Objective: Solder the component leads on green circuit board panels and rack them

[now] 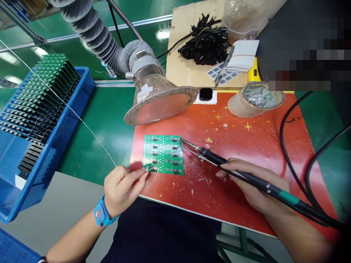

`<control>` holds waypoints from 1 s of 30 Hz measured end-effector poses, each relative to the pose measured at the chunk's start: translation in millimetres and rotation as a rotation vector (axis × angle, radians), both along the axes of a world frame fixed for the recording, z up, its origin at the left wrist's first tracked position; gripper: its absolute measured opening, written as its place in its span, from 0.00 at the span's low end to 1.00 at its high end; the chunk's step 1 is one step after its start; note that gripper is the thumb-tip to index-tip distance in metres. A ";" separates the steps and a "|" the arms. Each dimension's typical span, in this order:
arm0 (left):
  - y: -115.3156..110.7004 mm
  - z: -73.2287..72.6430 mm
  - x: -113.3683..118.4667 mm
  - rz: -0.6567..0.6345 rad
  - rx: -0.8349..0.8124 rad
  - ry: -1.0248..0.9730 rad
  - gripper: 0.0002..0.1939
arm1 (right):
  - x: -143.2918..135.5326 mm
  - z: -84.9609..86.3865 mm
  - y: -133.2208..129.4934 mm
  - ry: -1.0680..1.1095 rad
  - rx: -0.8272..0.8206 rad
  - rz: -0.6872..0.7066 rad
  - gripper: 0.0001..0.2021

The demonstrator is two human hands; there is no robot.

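A green circuit board panel (162,156) with rows of small black and silver parts lies flat on the red mat. My left hand (123,186) is closed at the panel's lower left corner, thumb and fingertips pinching thin solder wire (90,130). That wire runs up to the far left, and a fine length also crosses the panel. My right hand (253,180) is wrapped around a black soldering iron (215,157) with a green band. The iron's tip is at the panel's upper right corner; whether it touches is too small to tell.
A fume extractor hood (164,104) hangs just behind the panel. At the left, a blue bin (70,117) holds several upright boards. Black cables (204,44) are heaped on a wooden board (181,75). A round container (246,104) stands back right, near the iron's looping cord (283,128).
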State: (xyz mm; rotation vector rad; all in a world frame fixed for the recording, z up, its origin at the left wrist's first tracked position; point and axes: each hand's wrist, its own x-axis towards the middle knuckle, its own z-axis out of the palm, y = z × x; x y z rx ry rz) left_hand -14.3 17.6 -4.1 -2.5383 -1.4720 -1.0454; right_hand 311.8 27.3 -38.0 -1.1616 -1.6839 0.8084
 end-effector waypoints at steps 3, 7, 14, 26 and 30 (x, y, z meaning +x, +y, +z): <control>-1.7 1.7 0.0 0.009 0.001 -0.001 0.05 | 0.8 -0.3 -2.2 -0.008 0.022 -0.012 0.09; -2.0 4.6 2.9 0.012 0.006 0.002 0.04 | 3.2 -1.6 -4.0 0.001 0.035 -0.026 0.10; -2.9 4.1 6.5 -0.001 -0.001 -0.006 0.04 | -2.5 4.3 1.8 -0.002 0.012 0.002 0.08; 5.4 -1.5 6.0 0.035 0.017 -0.027 0.05 | 4.8 -4.2 -4.5 0.065 0.036 -0.029 0.12; 13.7 -0.7 9.9 0.025 0.032 -0.034 0.05 | 5.3 -5.9 -6.4 0.066 0.015 -0.029 0.11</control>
